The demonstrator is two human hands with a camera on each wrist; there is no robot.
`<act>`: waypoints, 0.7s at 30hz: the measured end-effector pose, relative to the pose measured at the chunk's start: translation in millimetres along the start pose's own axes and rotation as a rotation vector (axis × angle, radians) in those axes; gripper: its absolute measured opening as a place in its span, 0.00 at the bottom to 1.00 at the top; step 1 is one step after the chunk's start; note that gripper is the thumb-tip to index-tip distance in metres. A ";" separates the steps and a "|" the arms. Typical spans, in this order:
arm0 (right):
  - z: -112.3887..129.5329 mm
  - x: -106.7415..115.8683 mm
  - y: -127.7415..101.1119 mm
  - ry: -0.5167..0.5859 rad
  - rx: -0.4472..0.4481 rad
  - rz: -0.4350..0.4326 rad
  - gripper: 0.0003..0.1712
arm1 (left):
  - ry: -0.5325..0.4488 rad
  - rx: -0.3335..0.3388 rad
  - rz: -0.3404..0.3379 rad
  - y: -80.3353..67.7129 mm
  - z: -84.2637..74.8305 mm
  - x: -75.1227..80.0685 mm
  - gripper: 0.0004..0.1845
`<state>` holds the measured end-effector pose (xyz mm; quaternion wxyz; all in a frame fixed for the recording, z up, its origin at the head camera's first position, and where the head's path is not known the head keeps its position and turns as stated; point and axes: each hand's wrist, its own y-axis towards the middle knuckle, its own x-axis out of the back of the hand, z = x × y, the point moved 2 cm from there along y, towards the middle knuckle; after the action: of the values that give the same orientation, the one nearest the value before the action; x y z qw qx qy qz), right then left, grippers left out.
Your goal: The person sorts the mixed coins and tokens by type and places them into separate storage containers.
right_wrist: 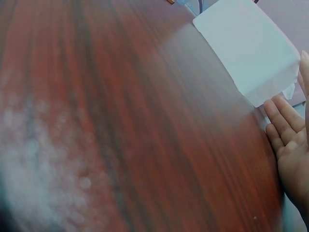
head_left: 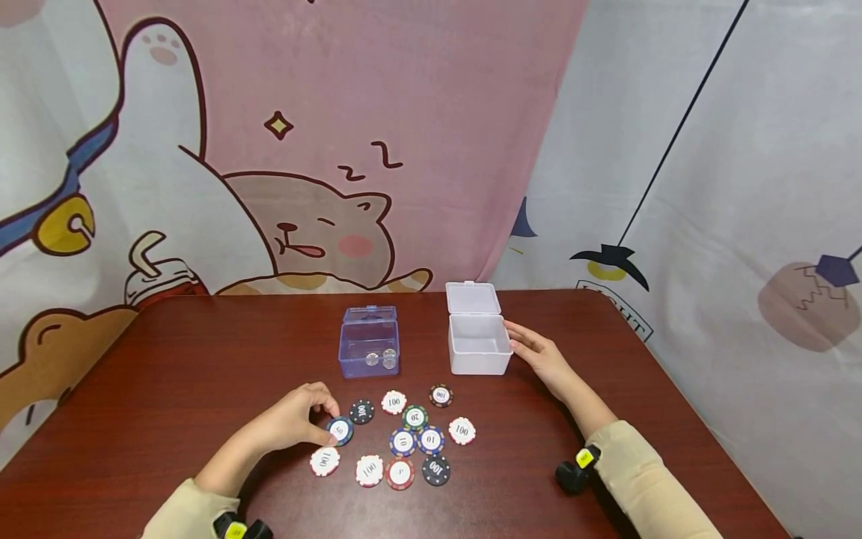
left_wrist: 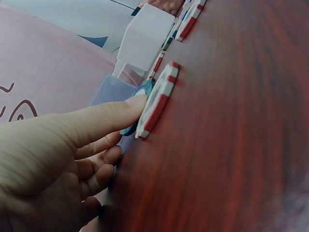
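- Blue-and-green 50 chip (head_left: 340, 430) sits at the left edge of the scattered chips on the red-brown table (head_left: 168, 374), pinched between the thumb and fingertips of the left hand (head_left: 296, 423); the left wrist view shows a fingertip (left_wrist: 133, 104) pressed on its edge.
- Right hand (head_left: 539, 355) lies with fingers straight and relaxed, touching the right wall of the white box (head_left: 478, 344); it grips nothing.
- White box stands with its hinged lid (head_left: 473, 298) open and tipped back.
- Red-and-white 100 chip (head_left: 325, 461) lies flat just in front of the left hand, beside the held chip.
- Black 100 chip (head_left: 361, 411) lies just right of the held chip.
- Other chips spread to the right, among them a green 20 chip (head_left: 414, 417).
- Clear blue box (head_left: 369, 348) stands left of the white box, lid raised, with small clear pieces (head_left: 381, 358) inside.
- Cartoon curtain (head_left: 289, 150) hangs behind the table.
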<state>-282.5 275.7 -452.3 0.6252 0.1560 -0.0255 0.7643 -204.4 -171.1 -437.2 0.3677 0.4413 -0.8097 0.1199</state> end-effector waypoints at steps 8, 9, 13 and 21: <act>-0.4 0.5 0.4 -0.003 -0.007 0.003 0.28 | -0.046 -0.001 -0.026 0.6 3.8 -0.2 0.12; -0.1 0.6 0.4 -0.003 -0.007 0.000 0.28 | -0.059 -0.001 -0.031 0.8 4.2 -0.2 0.11; 1.3 0.0 0.3 -0.003 -0.005 -0.001 0.28 | -0.098 -0.010 -0.051 0.7 4.5 -0.2 0.07; 2.1 -0.2 -1.0 -0.006 -0.013 -0.004 0.28 | -0.186 -0.018 -0.075 -0.1 0.7 1.6 0.06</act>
<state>-281.1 275.3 -450.5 0.6276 0.1542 -0.0320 0.7625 -205.3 -172.6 -436.6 0.2992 0.4771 -0.8244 0.0571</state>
